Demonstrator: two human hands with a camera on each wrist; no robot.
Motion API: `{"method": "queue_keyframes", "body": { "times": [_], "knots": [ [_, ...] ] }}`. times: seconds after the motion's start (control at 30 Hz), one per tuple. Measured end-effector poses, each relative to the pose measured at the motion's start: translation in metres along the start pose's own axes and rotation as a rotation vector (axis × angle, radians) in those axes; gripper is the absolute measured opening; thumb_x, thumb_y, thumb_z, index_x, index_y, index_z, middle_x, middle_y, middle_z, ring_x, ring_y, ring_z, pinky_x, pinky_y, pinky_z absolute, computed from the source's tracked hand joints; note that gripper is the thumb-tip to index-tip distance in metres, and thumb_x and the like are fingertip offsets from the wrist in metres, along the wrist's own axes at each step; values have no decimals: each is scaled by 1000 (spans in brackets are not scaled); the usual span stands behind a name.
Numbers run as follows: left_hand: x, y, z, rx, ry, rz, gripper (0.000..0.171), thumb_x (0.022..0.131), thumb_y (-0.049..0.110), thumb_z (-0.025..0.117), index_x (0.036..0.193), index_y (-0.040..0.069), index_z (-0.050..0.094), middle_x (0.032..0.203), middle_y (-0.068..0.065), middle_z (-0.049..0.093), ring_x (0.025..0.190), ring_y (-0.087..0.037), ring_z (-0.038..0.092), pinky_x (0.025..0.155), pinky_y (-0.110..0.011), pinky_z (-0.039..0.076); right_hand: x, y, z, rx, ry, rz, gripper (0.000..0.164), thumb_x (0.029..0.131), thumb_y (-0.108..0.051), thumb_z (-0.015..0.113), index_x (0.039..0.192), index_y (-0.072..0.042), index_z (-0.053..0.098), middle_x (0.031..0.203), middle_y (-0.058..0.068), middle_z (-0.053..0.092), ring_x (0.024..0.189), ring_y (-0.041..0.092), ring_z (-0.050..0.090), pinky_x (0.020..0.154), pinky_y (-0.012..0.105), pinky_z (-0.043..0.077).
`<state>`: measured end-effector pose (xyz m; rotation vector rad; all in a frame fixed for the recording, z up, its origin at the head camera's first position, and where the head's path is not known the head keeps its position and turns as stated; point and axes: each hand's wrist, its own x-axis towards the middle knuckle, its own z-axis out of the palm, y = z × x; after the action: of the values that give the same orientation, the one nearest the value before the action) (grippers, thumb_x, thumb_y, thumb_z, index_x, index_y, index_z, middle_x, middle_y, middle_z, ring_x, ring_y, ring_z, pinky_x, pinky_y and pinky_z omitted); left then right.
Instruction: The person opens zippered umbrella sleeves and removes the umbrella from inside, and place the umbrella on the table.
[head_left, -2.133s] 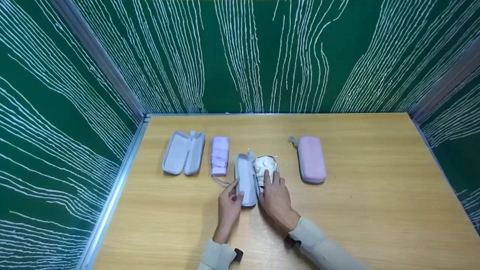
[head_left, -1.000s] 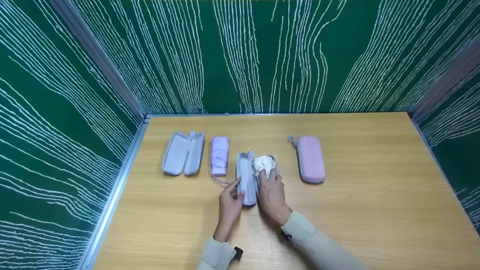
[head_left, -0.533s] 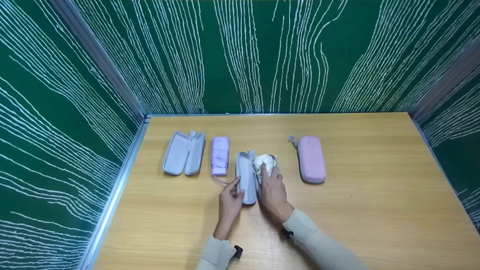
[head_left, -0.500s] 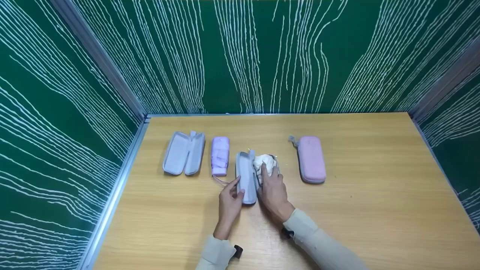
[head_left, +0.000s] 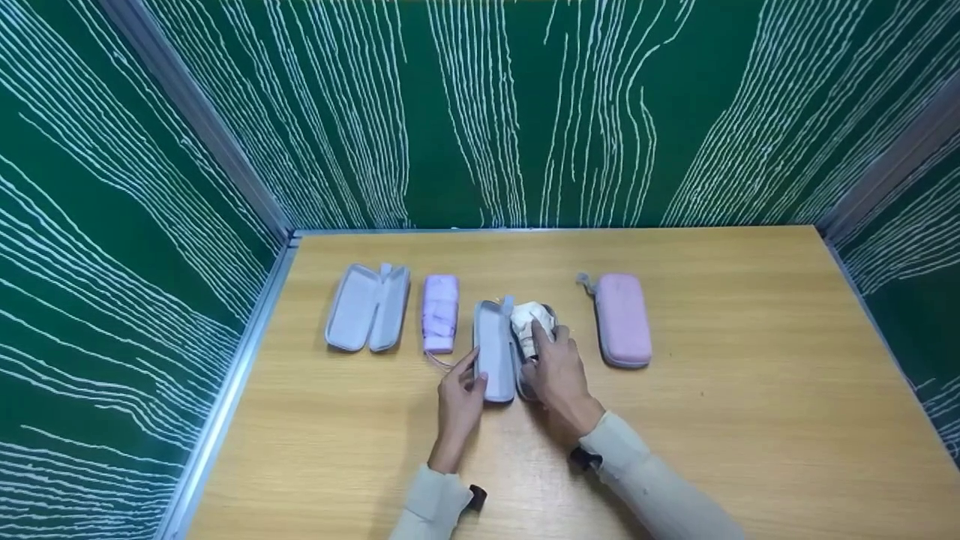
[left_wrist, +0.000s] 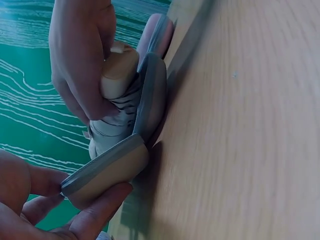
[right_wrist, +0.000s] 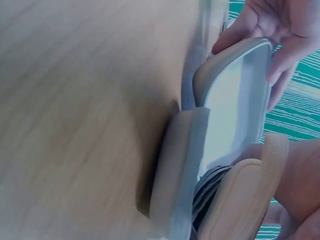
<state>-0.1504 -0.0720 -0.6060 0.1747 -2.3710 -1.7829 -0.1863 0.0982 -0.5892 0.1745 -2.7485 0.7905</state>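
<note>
Walls: green panels [head_left: 532, 75] covered in wavy white lines enclose the far edge and both sides.
Desk: light wood-grain top [head_left: 750, 375], carrying three cases and two folded umbrellas.
Central case: a grey-lined hard case [head_left: 495, 364], spread open on the desk directly before the person, its halves side by side.
Left hand: thumb and fingers pinch the outer edge of the case's left half; this left hand [head_left: 459, 405] is the nearer one to that half.
Right hand: clamped round the cream umbrella [head_left: 528, 313], index finger lying along the canopy; this right hand [head_left: 561, 379] sits over the case's right half.
Cream umbrella: over the right half, far end within its outline, handle end raised above the rim in the left wrist view, so it looks tilted.
Long axis: umbrella points away from the person, roughly in line with the case half beneath; canopy lies ahead of the right hand.
Left of centre: purple folded umbrella [head_left: 440, 307] with a cord, then another open grey case [head_left: 354, 307].
Right of centre: closed pink case [head_left: 624, 319], well apart from both hands.
</note>
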Motion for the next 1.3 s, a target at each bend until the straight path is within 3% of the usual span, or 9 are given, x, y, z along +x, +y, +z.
{"method": "queue_keyframes", "body": {
  "times": [0.23, 0.4, 0.63, 0.93, 1.3],
  "knots": [
    [5, 2, 1, -28, -4, -24, 44, 95, -7, 66, 139, -2, 66, 140, -31, 62, 114, -43, 71, 92, -45, 62, 6, 2, -11, 44, 41, -35, 68, 75, -3, 81, 140, 2, 62, 118, 36, 59, 92, 52, 65, 75, 61, 60],
    [12, 4, -1, -13, -7, -31, 45, 95, -5, 65, 140, 0, 66, 142, -29, 62, 116, -41, 70, 93, -44, 62, 13, 5, -19, 59, 70, -21, 68, 74, -4, 79, 140, 2, 62, 119, 35, 59, 93, 54, 64, 75, 63, 59],
    [22, 2, -3, 5, 7, -35, 45, 96, -5, 65, 140, -1, 65, 141, -28, 63, 114, -39, 70, 94, -44, 61, 21, 11, -25, 74, 89, -10, 69, 74, -1, 80, 141, 5, 61, 118, 35, 59, 97, 53, 63, 85, 63, 56],
    [33, 5, -7, 17, 27, -22, 45, 95, -6, 65, 140, -3, 65, 136, -31, 65, 108, -39, 71, 87, -44, 63, 30, 23, -29, 98, 55, 66, 70, 78, -2, 81, 144, 6, 58, 123, 38, 56, 106, 54, 61, 94, 64, 53],
    [50, 10, -10, 62, 36, 2, 42, 96, -6, 63, 138, -5, 65, 129, -28, 69, 104, -35, 71, 88, -45, 61, 37, 36, -28, 106, 60, 95, 71, 78, -2, 83, 144, 6, 57, 131, 40, 54, 115, 57, 59, 100, 66, 50]
  ]
}}
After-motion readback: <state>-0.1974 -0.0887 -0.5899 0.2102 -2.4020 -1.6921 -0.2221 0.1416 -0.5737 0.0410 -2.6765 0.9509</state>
